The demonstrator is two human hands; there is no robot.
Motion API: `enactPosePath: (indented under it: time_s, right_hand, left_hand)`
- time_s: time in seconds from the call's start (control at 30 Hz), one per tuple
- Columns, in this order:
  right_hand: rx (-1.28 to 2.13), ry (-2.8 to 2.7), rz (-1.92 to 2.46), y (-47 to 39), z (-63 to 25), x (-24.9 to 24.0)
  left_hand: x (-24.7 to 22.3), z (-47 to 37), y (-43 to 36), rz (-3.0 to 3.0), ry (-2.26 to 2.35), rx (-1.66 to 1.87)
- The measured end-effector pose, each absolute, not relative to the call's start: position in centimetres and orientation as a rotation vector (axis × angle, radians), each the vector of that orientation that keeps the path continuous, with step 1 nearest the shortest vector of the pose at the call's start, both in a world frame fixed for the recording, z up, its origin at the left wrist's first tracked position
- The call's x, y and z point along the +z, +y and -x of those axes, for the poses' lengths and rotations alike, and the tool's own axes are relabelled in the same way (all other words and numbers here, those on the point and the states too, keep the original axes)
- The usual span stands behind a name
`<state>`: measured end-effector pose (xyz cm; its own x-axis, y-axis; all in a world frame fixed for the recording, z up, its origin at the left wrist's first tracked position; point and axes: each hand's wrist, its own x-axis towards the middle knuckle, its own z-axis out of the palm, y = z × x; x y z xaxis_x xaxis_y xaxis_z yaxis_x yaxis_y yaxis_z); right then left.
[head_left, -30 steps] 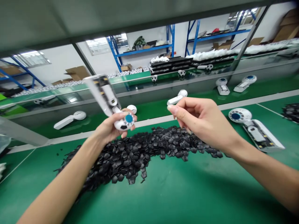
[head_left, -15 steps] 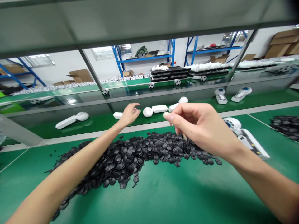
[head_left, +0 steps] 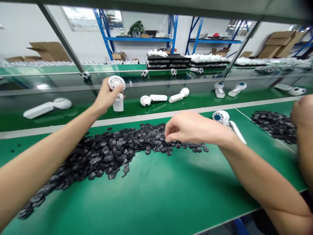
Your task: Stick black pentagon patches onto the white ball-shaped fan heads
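Over a far green strip [head_left: 133, 110], left of centre, the left hand [head_left: 105, 98] grips a white device [head_left: 116, 81] around its round head, best kept steady; right hand [head_left: 187, 127] fingers curl above black pieces [head_left: 107, 153], grasp unclear.

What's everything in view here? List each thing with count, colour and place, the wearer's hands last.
Black pentagonal pieces: too many to count, black, two heaps on the green bench
White units: six, mainly white, on the green strip behind the bench
Blue-centred unit: one, white and blue, bench, right of centre
Football-patterned balls: several, black and white, farther back
Trays: stacked, number unclear, black, background
Shelves: at least two, blue, background
Boxes: several, brown, background
Co-worker's hand: one, blurred, right edge
Left hand: one, bare, gripping another white unit
Right hand: one, bare, by the larger heap
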<state>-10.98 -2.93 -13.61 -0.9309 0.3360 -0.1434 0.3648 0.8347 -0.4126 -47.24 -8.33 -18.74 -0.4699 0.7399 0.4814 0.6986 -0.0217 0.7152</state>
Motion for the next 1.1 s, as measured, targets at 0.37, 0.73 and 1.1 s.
enactPosePath:
  time_s: [0.37, 0.73, 1.1]
  right_hand:
    - [-0.184, 2.935, -0.580, -4.1, 13.5, -16.8]
    - [-0.064, 2.883, -0.624, -5.1, 14.7, -18.1]
    - [-0.437, 2.954, -0.664, -3.7, 14.8, -18.5]
  left_hand:
    - [-16.6, 35.0, -18.5, -1.260, 1.574, 1.578]
    - [-19.6, 30.5, -19.1, -1.016, 1.263, 1.519]
    - [-21.1, 29.9, -20.1, -1.005, 1.276, 1.699]
